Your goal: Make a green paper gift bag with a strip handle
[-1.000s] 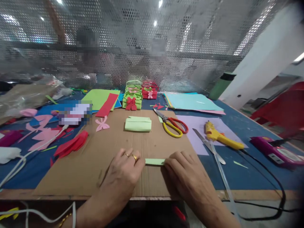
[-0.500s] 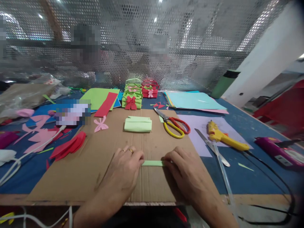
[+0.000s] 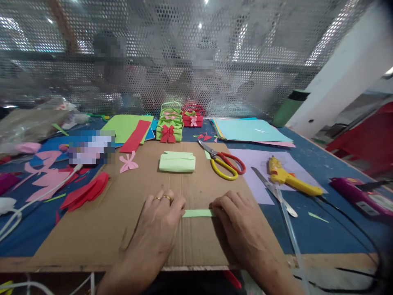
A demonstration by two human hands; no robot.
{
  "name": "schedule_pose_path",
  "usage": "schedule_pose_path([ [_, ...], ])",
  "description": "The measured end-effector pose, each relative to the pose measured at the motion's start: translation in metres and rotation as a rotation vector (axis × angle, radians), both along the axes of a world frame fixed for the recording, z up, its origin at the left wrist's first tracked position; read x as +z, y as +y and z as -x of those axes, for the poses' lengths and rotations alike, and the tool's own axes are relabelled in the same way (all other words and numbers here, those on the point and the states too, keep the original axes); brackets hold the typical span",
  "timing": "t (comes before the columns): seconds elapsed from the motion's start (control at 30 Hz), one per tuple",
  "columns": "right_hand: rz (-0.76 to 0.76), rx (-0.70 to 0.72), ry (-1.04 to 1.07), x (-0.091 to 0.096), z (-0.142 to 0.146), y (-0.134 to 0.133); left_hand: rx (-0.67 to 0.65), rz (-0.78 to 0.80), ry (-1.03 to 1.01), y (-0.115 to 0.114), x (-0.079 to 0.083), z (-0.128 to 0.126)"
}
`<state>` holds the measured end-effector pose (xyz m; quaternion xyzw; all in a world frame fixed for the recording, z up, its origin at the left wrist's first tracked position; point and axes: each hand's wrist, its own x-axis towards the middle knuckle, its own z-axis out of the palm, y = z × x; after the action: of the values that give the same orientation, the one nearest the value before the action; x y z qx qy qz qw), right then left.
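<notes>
A narrow light-green paper strip point(image 3: 199, 213) lies across the cardboard sheet point(image 3: 202, 246), stretched between my two hands. The fingers of my left hand point(image 3: 162, 221) are closed on its left end; two rings show on that hand. At the right end, my right hand point(image 3: 239, 221) pinches the strip, and its fingertips are partly hidden. Beyond my hands sits a folded light-green paper bag body point(image 3: 177, 162). To its right are scissors point(image 3: 225, 162) with one red and one yellow handle loop. A pink paper bow point(image 3: 128, 162) rests left of the folded piece.
At right lie a yellow glue gun point(image 3: 291, 180) with its cord, and a craft knife point(image 3: 273, 190). Small green paper bags point(image 3: 169, 123) and a red one point(image 3: 193, 119) stand at the back. Red paper pieces point(image 3: 86, 191) lie left; blue sheets point(image 3: 251, 130) are stacked behind.
Both hands keep hold of the strip in nearly the same place. The view has shifted slightly, and little else differs.
</notes>
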<state>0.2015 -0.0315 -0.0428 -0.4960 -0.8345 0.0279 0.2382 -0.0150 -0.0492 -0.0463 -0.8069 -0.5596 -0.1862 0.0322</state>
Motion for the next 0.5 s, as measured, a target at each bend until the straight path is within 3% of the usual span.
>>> schedule_pose_path([
  [0.33, -0.031, -0.073, -0.034, 0.0, 0.001, -0.001, 0.02, -0.151, 0.09, -0.001, 0.001, -0.005],
  [0.5, -0.069, -0.105, -0.071, 0.001, 0.002, -0.003, -0.143, -0.183, 0.292, -0.002, 0.019, -0.011],
])
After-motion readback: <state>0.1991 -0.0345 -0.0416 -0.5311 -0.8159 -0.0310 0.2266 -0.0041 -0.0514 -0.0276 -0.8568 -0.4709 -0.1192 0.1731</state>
